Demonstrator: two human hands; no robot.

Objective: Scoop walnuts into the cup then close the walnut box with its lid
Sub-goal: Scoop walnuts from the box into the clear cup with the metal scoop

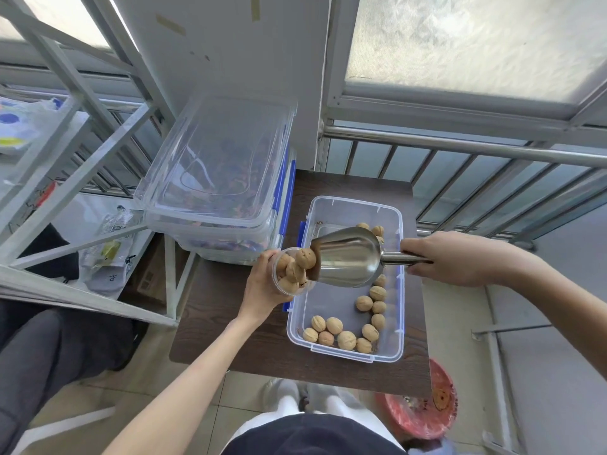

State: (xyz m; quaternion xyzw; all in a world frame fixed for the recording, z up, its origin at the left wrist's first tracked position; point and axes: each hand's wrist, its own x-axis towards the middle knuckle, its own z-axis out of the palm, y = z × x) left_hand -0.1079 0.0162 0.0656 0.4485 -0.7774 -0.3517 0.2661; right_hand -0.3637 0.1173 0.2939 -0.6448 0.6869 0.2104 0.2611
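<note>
My left hand (262, 284) grips a clear plastic cup (283, 289), tilted toward the right and holding several walnuts (305, 257). My right hand (456, 259) holds the handle of a steel scoop (348, 257), whose mouth touches the cup's rim over the left edge of the walnut box. The clear walnut box (399, 290) with blue latches sits open on a small dark wooden table (230, 316). Several loose walnuts (346, 339) lie along its near and right sides. A clear lid (216, 152) rests on the stacked boxes to the left.
Stacked clear boxes (213, 228) with blue clips stand at the table's back left. A white metal rack (82, 133) with bags is on the left. A metal railing (460, 149) runs behind. A red bag (423, 418) lies on the floor at the near right.
</note>
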